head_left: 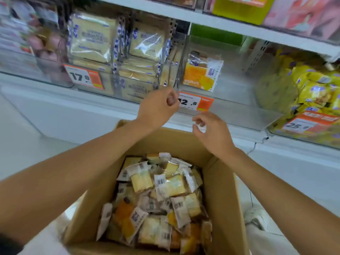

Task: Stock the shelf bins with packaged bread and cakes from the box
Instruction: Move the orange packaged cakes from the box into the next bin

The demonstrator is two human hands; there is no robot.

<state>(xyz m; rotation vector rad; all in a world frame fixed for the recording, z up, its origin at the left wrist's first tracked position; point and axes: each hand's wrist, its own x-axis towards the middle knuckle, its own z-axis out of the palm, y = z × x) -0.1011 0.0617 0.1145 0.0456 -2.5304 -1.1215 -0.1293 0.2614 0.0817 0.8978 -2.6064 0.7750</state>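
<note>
An open cardboard box (222, 192) sits below me, filled with several small packets of bread and cake (165, 188). On the shelf ahead, a clear bin (237, 111) with a 12.8 price tag (196, 103) holds one orange and yellow cake packet (202, 74) standing at its left. My left hand (158, 107) hovers at that bin's front left corner, fingers loosely curled, with nothing in it. My right hand (211, 129) hangs just below the bin's front wall, fingers also loosely curled and empty.
Left of that bin, a bin tagged 17.8 (83, 77) is packed with pale sliced-bread packets (92, 39). At the right, a bin tagged 25.8 (303, 124) holds yellow packets (316, 89). A white shelf ledge (73, 111) runs below the bins. More goods fill the shelf above.
</note>
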